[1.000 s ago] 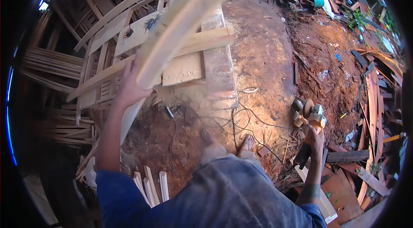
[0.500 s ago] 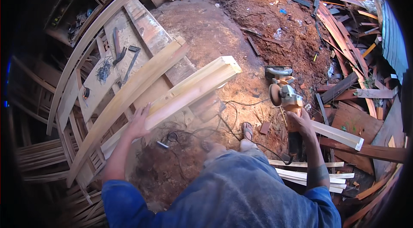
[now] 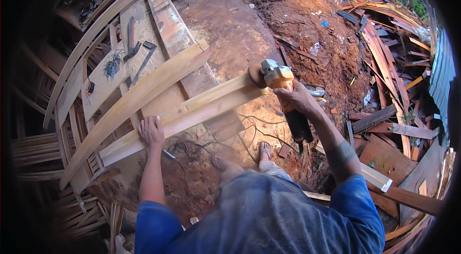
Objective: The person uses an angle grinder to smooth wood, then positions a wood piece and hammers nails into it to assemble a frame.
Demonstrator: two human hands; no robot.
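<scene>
My right hand (image 3: 297, 96) is wrapped round the body of an angle grinder (image 3: 278, 75) with an orange gear housing. Its round disc (image 3: 256, 76) is at the far right end of a pale wooden beam (image 3: 201, 110); whether it touches the wood I cannot tell. My left hand (image 3: 152, 131) rests over the beam's near left part, fingers bent on its upper edge. The beam lies slanting across the workbench (image 3: 168, 28), its right end jutting past the bench. Beside it lies a curved wooden piece (image 3: 139, 95).
A hammer (image 3: 130, 38), a square (image 3: 144, 64) and a heap of nails (image 3: 113, 64) lie on the bench. A dark cable (image 3: 259, 131) loops over the ground near my feet. Scrap wood (image 3: 384, 57) is piled at the right, and another power tool (image 3: 314, 92) sits behind my right hand.
My right hand has brought the angle grinder left and up, from beside the beam to its far end. My left hand stays on the beam, its fingers now more bent.
</scene>
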